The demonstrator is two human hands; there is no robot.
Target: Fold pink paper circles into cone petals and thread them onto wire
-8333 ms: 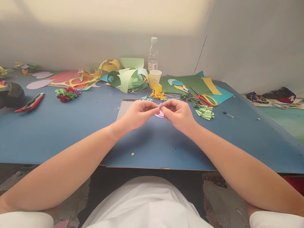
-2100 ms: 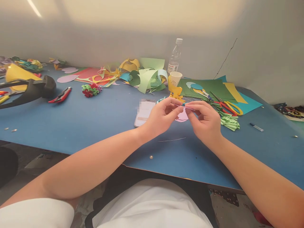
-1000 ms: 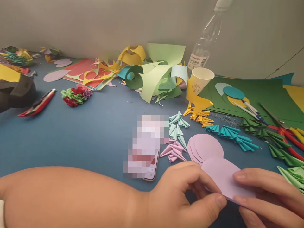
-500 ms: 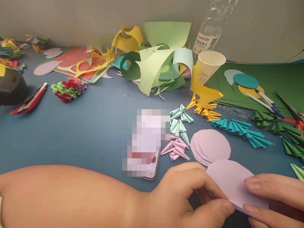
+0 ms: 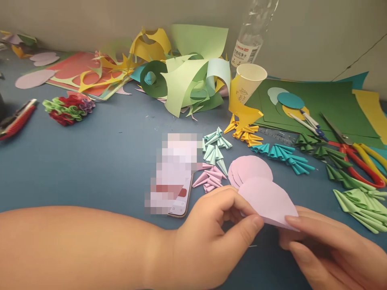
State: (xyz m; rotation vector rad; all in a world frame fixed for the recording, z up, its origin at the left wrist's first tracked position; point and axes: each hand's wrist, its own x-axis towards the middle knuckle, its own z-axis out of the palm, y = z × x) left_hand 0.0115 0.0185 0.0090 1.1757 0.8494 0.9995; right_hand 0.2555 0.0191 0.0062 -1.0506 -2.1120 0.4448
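A pale pink paper piece [image 5: 267, 201] with a rounded far edge is held up over the table, its near edge bent. My left hand [image 5: 216, 237] pinches that near edge on the left between thumb and index finger. At the right corner, my right hand [image 5: 335, 249] holds the paper with its index finger on top; its thumb sits lower, apart from the sheet. Just beyond lies a stack of pink paper circles [image 5: 254, 169]. Pink paper cones [image 5: 210, 179] are scattered left of the stack, with mint cones [image 5: 216, 149] farther back.
A phone [image 5: 181, 201] with a blurred screen lies left of the cones. Yellow [image 5: 249, 135], blue [image 5: 284, 155] and green cones [image 5: 361, 205] spread rightward towards red-handled scissors [image 5: 359, 161]. Behind stand a paper cup [image 5: 249, 80], a bottle [image 5: 248, 44] and paper scraps [image 5: 187, 80].
The view has shifted right, bringing the scissors and light green cones more fully into sight. My right thumb has come away from the paper, and the sheet's near edge now bends more.
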